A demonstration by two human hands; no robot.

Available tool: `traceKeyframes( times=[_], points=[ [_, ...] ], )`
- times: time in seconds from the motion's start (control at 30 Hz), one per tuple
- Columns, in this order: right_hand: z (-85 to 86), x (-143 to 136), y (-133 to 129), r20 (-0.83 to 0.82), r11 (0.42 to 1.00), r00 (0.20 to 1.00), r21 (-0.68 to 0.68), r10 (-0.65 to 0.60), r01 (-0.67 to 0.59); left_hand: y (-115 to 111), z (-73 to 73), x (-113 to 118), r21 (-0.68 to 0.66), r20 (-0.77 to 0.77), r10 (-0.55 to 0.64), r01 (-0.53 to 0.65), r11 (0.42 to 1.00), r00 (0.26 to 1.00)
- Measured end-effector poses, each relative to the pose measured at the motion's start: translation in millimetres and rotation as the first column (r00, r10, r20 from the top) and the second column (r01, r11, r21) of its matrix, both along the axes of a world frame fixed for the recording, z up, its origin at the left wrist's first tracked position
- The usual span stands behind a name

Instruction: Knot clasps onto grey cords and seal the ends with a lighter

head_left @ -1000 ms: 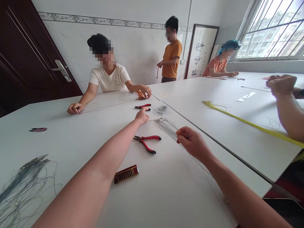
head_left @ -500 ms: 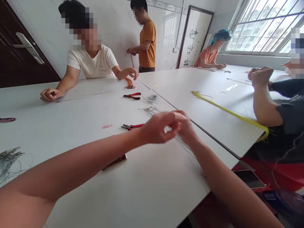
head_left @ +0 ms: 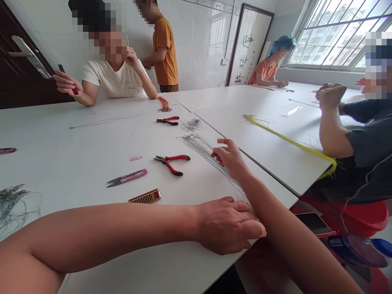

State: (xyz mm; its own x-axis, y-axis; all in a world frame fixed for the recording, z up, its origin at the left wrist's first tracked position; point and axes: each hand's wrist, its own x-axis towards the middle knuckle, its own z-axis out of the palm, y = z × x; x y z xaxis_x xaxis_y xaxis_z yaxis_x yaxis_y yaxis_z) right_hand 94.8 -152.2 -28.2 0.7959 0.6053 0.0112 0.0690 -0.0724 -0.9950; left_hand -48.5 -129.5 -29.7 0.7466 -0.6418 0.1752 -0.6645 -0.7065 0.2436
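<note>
My right hand (head_left: 229, 159) hovers over the bundle of thin grey cords (head_left: 203, 151), its index finger stretched out and the others loosely bent. Nothing shows between those fingers. Close to the table's front edge, my left hand (head_left: 229, 226) is curled palm down, thumb and fingers drawn together near the cords' lower ends. Whatever it grips is hidden. Small metal ends sit at the bundle's far tip. Left of the cords lie red-and-black pliers (head_left: 171, 160), thread snips (head_left: 128, 177) with a pink handle, and a brown-and-gold patterned case (head_left: 147, 196).
A second pair of pliers (head_left: 168, 121), a grey tangle of cord (head_left: 191, 124) and an orange bundle (head_left: 164, 104) lie farther back. Yellow cords (head_left: 290, 141) cross the right table. Several people work around it. A phone (head_left: 312, 223) lies beyond my right forearm.
My hands have parted: the left came down to the table's near edge, uncovering the pliers and snips. Across the table, the person in white raised both hands, and the one in orange shifted left.
</note>
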Motion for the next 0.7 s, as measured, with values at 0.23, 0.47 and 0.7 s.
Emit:
traceKeyframes(
  times=[0.23,0.47,0.7],
  points=[
    [-5.6,3.3,1.0,0.114,0.993,0.992,-0.113,0.058,-0.045,-1.2,-0.5,-0.2,0.057,-0.030,0.014,-0.012,0.998,0.999],
    [1.3,1.8,-11.1,0.380,0.928,0.891,-0.357,0.248,-0.106,-0.3,-5.9,-2.5,0.040,-0.007,0.029,-0.028,0.999,1.000],
    [40.1,0.6,-30.3,0.671,0.915,0.703,-0.398,0.238,0.071,-0.5,-11.0,-3.6,0.044,-0.007,0.061,-0.061,0.997,0.998]
  ],
)
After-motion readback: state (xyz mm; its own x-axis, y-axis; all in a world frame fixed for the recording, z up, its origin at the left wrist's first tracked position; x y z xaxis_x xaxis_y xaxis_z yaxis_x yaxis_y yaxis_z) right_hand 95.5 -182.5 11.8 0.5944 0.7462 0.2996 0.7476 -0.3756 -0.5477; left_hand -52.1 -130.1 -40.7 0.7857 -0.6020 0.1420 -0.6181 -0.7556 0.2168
